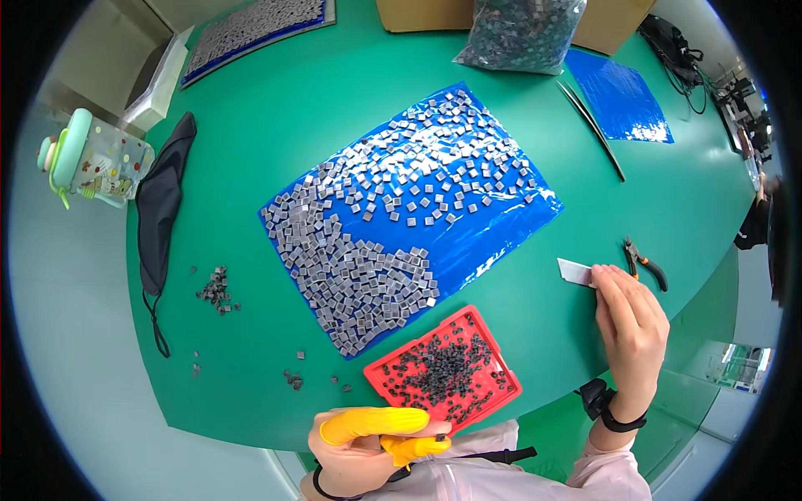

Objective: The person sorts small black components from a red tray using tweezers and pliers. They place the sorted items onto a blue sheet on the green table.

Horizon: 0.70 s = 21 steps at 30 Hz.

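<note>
My right hand (631, 321), wearing a black wristband, pinches a flat pale blade (575, 271) at the right of the green table. At the front edge, my left hand (355, 447) has yellow covers on its thumb and a finger. A tiny dark piece (441, 437) is held at its fingertips. Just beyond that hand lies a red tray (373, 377), tilted in the view, with many small black pieces (451, 367) heaped and scattered in it. A blue sheet (468, 255) beyond the tray carries many small grey square pieces (368, 280), crowded at its near left.
Orange-handled nippers (643, 265) lie beside my right hand. Tweezers (595, 129), another blue sheet (622, 96) and a filled plastic bag (522, 33) are farther back. At left are a black mask (160, 200), a bottle (104, 159) and dark bits (215, 290).
</note>
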{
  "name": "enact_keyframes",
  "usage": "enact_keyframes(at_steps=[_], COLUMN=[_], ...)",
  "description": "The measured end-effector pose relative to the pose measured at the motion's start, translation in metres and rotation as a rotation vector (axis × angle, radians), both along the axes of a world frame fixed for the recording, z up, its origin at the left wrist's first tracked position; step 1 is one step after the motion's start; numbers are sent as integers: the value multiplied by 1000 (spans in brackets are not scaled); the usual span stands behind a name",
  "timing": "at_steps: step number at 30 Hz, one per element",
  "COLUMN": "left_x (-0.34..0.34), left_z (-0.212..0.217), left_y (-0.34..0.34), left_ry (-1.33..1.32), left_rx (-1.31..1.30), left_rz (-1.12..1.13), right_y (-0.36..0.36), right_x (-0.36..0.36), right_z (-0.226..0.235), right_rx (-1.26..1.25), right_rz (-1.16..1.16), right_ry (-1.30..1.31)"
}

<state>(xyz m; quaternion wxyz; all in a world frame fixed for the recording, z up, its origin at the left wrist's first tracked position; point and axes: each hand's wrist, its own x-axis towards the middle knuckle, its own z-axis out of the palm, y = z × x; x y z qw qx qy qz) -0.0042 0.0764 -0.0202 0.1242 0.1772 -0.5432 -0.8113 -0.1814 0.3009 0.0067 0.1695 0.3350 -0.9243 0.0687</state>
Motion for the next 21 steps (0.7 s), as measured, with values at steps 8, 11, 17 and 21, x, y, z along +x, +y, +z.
enact_keyframes(at_steps=[8, 11, 17, 21], left_x=[6, 2, 26, 14], left_z=[-6, 7, -4, 6], left_y=[1, -7, -3, -4], left_ry=[82, -43, -142, -132], left_rx=[128, -28, 450, 371], left_rz=[-44, -169, -76, -121], right_y=[-15, -21, -48, -44], right_x=[5, 41, 56, 53], right_z=[3, 4, 1, 1], right_rx=[-315, -633, -546, -507], right_rz=[-22, 19, 328, 341], right_ry=[-127, -468, -630, -584])
